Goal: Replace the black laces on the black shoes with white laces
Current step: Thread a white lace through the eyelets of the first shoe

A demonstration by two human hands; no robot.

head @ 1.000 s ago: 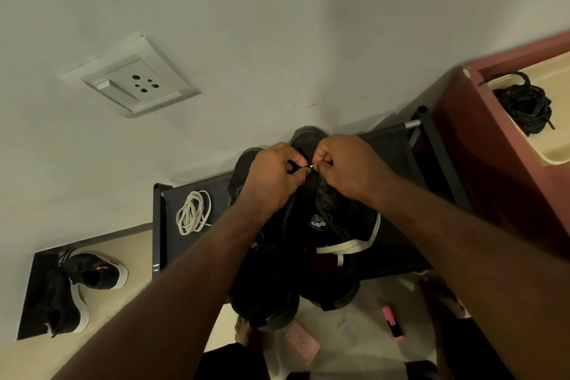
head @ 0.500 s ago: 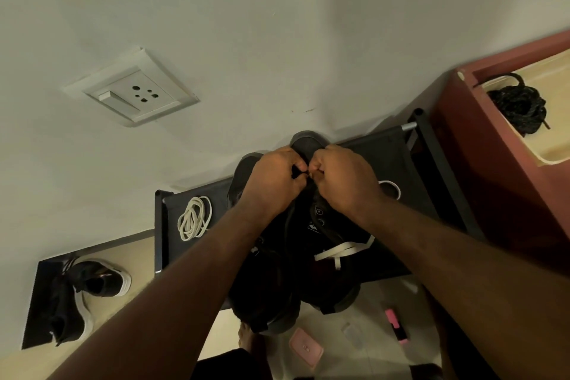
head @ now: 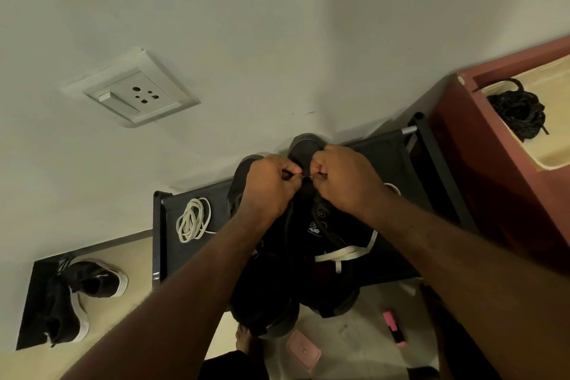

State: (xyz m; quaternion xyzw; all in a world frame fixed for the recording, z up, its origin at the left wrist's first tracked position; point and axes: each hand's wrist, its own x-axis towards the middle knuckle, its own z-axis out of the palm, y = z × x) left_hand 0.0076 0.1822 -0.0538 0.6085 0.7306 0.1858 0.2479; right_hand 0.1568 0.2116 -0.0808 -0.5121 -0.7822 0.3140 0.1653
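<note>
R hand (head: 345, 179) fingers curled tight, pinching pale tip of the white lace (head: 345, 256); L hand (head: 268, 185) also curled, pinching what looks like the dark eyelet edge of the shoe in work (head: 316, 227), though the exact contact is hidden behind the knuckles. Hands almost touching, thin pale tip just visible btwn them, up at toe end of that shoe. Rest of the white lace trails loose under R forearm, across the shoe's opening, not pulled snug. No white crossings visible on the tongue, so judging threading is at the first eyelets only. Other shoe (head: 262, 311) sits touching it on the L side, mostly under L forearm; can't tell if any lace is in it, looks unlaced. Both shoes on a black rack (head: 385, 157) against the wall. Coiled white lace (head: 192, 220) lies on the rack near other shoe, untouched, prob. meant for it. Black laces (head: 518, 108) bundled in a cream tray on the reddish cabinet (head: 462, 170), well apart, so removal step looks done for at least one shoe, maybe both. Left to do: thread shoe in work fully, then the other. Bkgd: wall socket (head: 138, 92), spare sneakers w/ white soles (head: 86, 284) on the floor, pink marker (head: 394, 327) below rack.
</note>
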